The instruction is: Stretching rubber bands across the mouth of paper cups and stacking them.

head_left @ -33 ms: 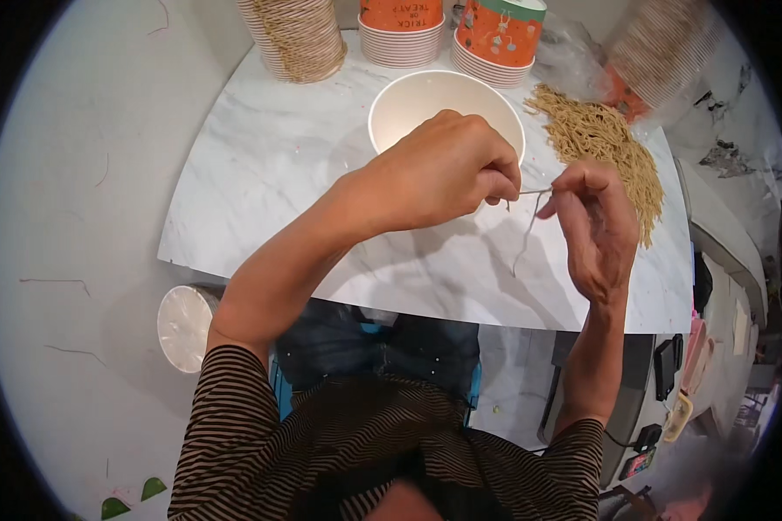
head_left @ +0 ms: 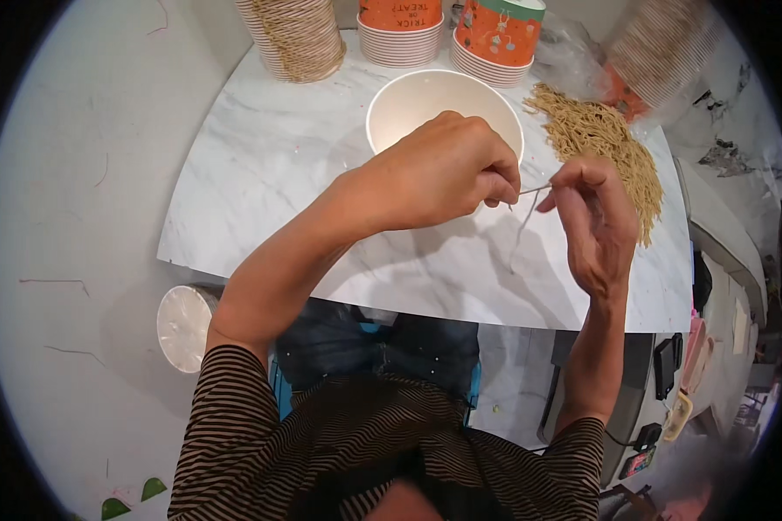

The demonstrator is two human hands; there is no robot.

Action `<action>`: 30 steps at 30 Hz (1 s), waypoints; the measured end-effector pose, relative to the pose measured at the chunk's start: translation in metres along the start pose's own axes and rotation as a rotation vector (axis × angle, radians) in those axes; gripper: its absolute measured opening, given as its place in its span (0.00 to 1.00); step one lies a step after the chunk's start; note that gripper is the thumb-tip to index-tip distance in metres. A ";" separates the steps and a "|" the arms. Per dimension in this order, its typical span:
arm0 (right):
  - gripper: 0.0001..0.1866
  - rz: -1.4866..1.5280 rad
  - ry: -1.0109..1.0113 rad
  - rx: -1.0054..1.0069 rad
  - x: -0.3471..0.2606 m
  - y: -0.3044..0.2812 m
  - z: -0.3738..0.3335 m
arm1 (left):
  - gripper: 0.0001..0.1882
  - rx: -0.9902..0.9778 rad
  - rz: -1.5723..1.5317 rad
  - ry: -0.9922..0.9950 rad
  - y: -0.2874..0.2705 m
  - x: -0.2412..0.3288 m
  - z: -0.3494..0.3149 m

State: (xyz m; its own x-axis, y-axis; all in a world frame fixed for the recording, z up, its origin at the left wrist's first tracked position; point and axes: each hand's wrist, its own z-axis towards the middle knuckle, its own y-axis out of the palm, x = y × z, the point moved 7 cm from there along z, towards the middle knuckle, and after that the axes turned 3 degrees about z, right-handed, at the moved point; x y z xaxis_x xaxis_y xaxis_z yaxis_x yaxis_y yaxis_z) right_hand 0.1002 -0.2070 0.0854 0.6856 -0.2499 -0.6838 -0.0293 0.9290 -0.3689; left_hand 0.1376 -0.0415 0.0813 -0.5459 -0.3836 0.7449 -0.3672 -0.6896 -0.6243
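Observation:
A short thin cord [head_left: 534,190] is stretched between my two hands over the near right of the table. My left hand [head_left: 447,174] is closed, pinching the cord's left end between thumb and fingers, its back toward me. Thumb and forefinger of my right hand [head_left: 595,226] are closed on the right end. A loose tail of the cord hangs down between the hands, blurred. Just beyond my left hand is a white paper bucket [head_left: 447,91], partly hidden by that hand. A heap of tan cords [head_left: 604,143] lies beyond my right hand.
On the marbled white table [head_left: 252,174], stacked orange-printed buckets [head_left: 400,39] stand at the back. A stack draped with tan cords [head_left: 295,39] is at far left, and a bagged stack [head_left: 665,52] at far right. A wrapped white round item [head_left: 185,328] sits below the table's left edge.
The cord's loose tail has swung slightly, and its right end sits a little higher at my right hand. Both hands keep nearly the same place.

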 end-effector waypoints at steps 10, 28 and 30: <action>0.11 -0.115 0.056 -0.045 0.038 0.005 -0.009 | 0.08 0.015 -0.092 -0.135 -0.002 -0.014 0.000; 0.02 0.103 0.247 0.070 0.058 0.027 -0.030 | 0.08 0.051 -0.456 -0.166 0.002 -0.024 0.007; 0.02 0.119 0.271 0.034 0.057 0.029 -0.033 | 0.08 0.058 -0.474 -0.128 0.000 -0.020 0.007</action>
State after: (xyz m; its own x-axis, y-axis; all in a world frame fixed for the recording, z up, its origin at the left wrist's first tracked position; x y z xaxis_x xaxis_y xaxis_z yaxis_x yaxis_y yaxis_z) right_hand 0.1146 -0.2036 0.0148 0.4597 -0.1983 -0.8657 -0.0701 0.9636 -0.2580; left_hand 0.1543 -0.0382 0.0678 -0.2310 -0.0890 0.9689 -0.5080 -0.8383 -0.1982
